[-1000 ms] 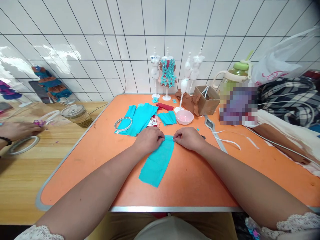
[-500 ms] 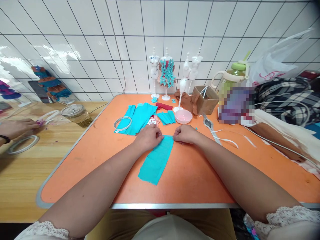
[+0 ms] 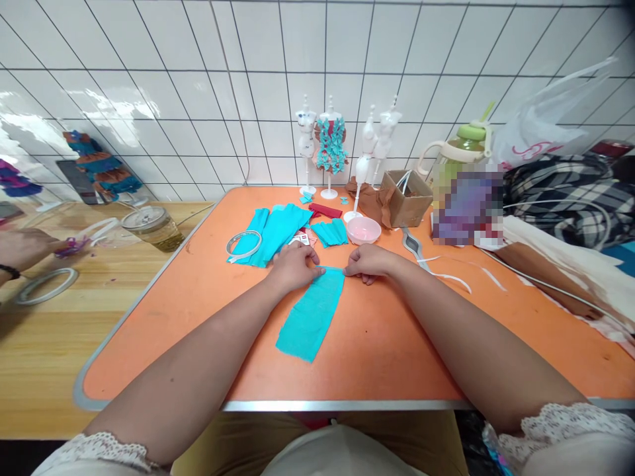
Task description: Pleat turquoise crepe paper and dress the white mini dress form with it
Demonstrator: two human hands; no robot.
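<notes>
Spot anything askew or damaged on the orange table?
Mostly tidy. The cloth strip pinched at its far end by the left hand and right hand lies slanted, its near edge ragged. The box by the bowl looks torn open. White scraps lie loose.

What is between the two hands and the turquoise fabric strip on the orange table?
Nothing visible. The left hand and the right hand both touch the far end of the turquoise fabric strip, which lies flat on the orange table. The pink bowl stands apart, behind the hands.
</notes>
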